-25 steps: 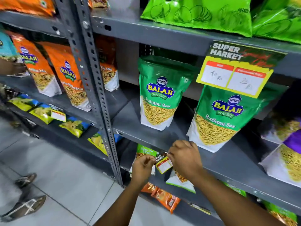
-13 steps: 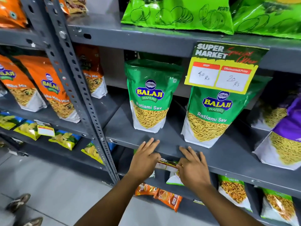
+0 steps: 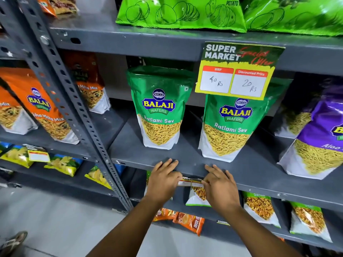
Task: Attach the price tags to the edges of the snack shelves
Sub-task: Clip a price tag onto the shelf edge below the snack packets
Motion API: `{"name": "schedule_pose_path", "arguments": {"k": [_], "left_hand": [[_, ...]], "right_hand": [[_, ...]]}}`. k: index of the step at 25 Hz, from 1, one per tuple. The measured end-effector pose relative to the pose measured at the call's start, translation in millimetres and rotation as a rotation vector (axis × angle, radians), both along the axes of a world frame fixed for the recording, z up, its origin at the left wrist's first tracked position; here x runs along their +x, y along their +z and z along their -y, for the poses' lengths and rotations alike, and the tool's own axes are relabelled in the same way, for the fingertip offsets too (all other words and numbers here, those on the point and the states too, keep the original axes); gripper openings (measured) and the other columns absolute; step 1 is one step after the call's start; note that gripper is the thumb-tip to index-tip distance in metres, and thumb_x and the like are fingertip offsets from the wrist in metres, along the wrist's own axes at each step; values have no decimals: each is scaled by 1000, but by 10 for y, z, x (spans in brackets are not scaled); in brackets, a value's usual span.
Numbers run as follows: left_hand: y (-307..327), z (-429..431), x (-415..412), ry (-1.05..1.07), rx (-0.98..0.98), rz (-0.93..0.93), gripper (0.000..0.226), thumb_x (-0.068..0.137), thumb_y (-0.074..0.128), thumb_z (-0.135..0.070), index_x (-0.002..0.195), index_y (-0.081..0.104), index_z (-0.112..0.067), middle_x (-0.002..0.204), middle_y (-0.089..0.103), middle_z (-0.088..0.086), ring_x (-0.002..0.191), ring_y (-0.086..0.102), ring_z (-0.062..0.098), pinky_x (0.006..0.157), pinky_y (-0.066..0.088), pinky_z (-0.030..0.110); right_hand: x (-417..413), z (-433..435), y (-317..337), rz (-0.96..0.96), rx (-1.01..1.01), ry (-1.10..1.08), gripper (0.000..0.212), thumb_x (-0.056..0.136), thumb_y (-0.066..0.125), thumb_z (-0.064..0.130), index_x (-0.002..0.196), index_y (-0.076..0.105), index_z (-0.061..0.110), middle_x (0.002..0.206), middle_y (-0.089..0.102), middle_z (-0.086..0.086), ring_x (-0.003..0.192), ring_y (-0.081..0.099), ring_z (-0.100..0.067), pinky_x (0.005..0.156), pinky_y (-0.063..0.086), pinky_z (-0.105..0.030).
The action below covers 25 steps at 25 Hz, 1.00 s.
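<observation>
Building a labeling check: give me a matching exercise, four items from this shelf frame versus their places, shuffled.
1 small price tag
2 large price tag
3 purple bag
4 light green chip bags

A top shelf
B middle shelf, far right
C hanging from top shelf's edge
D middle shelf's edge, between left hand and right hand

Pairs: 1-D, 2-C, 3-B, 4-A

Green Ratlami Sev bags [image 3: 159,108], grey shelf [image 3: 185,156], yellow-and-red price tag [image 3: 235,71]

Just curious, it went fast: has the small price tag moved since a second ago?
Yes. The small price tag went from just below the shelf edge up onto it.
</observation>
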<state>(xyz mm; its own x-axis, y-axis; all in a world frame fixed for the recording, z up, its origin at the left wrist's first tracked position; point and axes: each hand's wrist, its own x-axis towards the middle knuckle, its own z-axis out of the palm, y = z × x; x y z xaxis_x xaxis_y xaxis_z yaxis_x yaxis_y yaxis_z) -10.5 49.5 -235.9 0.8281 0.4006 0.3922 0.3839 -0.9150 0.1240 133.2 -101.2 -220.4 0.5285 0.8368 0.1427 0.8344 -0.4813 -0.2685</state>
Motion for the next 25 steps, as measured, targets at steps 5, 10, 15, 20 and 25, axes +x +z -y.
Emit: {"name": "schedule_pose_path", "arguments": {"k": [5,10,15,20,25], "left_hand": [[14,-23,-5,-7,3,-17,18,70,80,-13,74,66,-24,115,70,10,111,63,29,89,51,46],[39,-63,17,-24,8,-49,18,68,83,-16,72,68,-25,112,72,9,108,65,29,87,53,44],[86,-98,46,15,-64,-29,18,74,78,-18,90,68,-18,106,73,7,103,66,31,86,53,43],[153,-199,61,31,-175,-40,36,84,60,-44,110,58,-19,106,70,3,98,62,31,81,50,38],[194,-197,147,134,-167,-166,39,84,57,-55,109,53,-25,105,67,0,92,61,30,70,50,38]], "right_hand": [[-5,18,28,-53,21,-2,15,93,49,26,86,62,22,141,50,6,138,31,-11,114,20,-41],[12,10,15,-56,17,-3,17,93,47,27,88,62,22,142,49,7,139,30,-11,114,19,-41],[-8,-33,81,-79,84,-82,19,84,65,25,99,58,16,114,69,2,112,61,-23,107,35,-45],[134,-42,138,-68,74,-52,34,76,71,40,104,60,24,107,71,8,104,64,-17,104,37,-40],[96,-129,161,-21,-51,-74,28,81,64,45,104,60,29,108,70,6,107,62,-16,102,39,-37]]}}
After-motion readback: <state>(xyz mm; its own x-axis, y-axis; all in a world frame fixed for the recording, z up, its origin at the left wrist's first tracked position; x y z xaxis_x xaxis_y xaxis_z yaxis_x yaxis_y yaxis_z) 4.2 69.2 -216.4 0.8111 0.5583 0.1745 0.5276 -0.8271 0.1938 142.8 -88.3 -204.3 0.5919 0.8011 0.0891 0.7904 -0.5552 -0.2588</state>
